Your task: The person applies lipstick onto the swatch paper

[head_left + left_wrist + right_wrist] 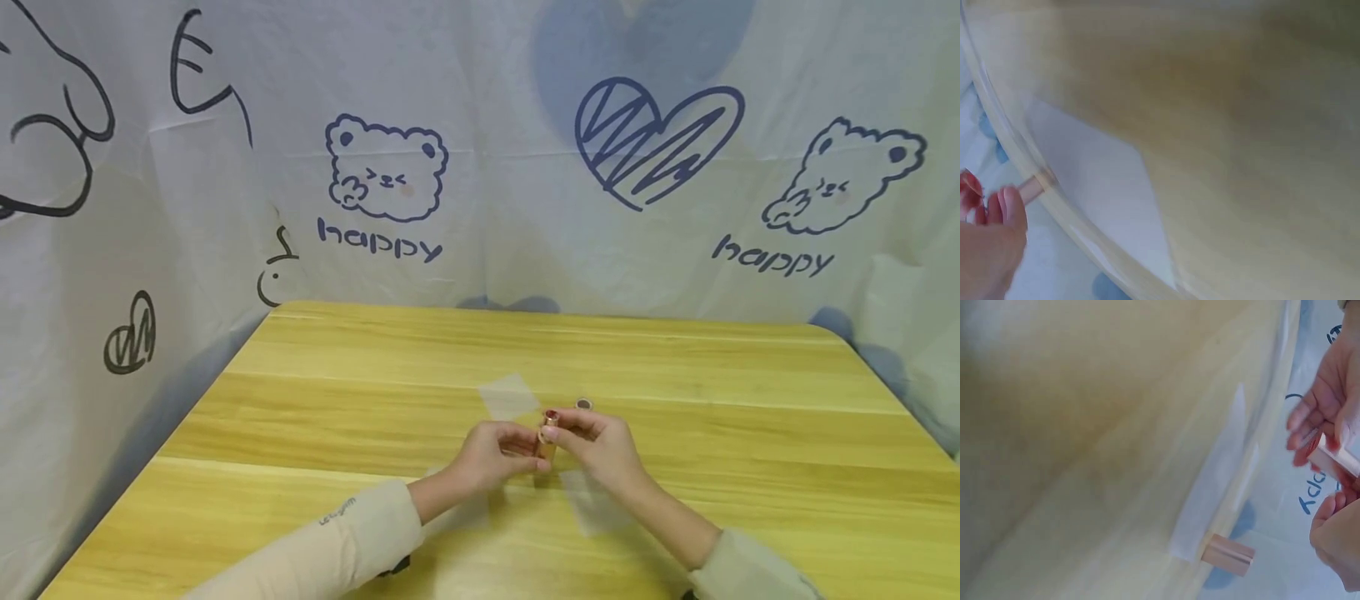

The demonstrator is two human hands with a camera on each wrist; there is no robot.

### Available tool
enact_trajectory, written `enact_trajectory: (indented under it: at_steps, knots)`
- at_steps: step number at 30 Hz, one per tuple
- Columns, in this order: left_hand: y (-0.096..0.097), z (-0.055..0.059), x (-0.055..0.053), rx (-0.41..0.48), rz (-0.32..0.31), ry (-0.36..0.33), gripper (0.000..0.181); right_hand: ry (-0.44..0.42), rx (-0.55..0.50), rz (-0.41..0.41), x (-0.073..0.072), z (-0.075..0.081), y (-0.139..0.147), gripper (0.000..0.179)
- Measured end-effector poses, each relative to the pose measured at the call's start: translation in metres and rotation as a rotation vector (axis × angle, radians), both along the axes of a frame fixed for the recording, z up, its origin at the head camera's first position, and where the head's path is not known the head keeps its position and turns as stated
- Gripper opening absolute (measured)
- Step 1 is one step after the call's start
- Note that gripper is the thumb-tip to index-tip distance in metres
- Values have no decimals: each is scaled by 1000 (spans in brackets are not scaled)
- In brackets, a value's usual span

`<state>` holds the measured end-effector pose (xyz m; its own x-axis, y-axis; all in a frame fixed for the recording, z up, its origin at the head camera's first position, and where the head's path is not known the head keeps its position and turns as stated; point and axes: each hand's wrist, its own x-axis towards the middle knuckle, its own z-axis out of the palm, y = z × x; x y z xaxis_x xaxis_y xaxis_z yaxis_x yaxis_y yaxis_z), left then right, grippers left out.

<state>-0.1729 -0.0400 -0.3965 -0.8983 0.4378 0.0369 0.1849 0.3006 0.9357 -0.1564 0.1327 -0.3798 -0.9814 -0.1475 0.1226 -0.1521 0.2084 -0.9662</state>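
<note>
A rose-gold lipstick with dark red at its upper end is held nearly upright over the middle of the table. From the left, my left hand grips its lower part between thumb and fingers. My right hand pinches it near the top, the thumb across its front. The right wrist view shows the same lipstick between both hands, its red end toward the fingers of the left hand. Just beyond the right hand stands a short rose-gold cap with a dark round top; it shows from the side as a cylinder.
Pale square patches lie on the wooden table: one behind the hands, others near the forearms. A white cloth with drawn hearts and bear faces hangs behind the table and at its sides.
</note>
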Motion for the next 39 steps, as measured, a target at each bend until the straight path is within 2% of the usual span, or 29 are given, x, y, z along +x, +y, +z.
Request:
enact_trajectory:
  at_steps: [9, 14, 18, 25, 31, 39]
  knots:
    - [-8, 1, -12, -18, -198, -42, 26, 26, -46, 146, -3, 11, 5, 32]
    - [-12, 2, -16, -6, -264, -59, 24, 37, -50, 209, -4, 11, 5, 33]
    - [-14, 2, -17, -8, -286, -70, 23, 29, -55, 233, -7, 9, 6, 35]
    - [-14, 1, -16, -34, -268, -43, 23, 36, -61, 241, -8, 6, 7, 32]
    - [-11, 0, -15, -36, -203, -22, 22, 29, -75, 210, -8, 6, 6, 33]
    - [-10, 1, -10, -64, -115, -13, 24, 39, -15, 170, -7, 5, 5, 29]
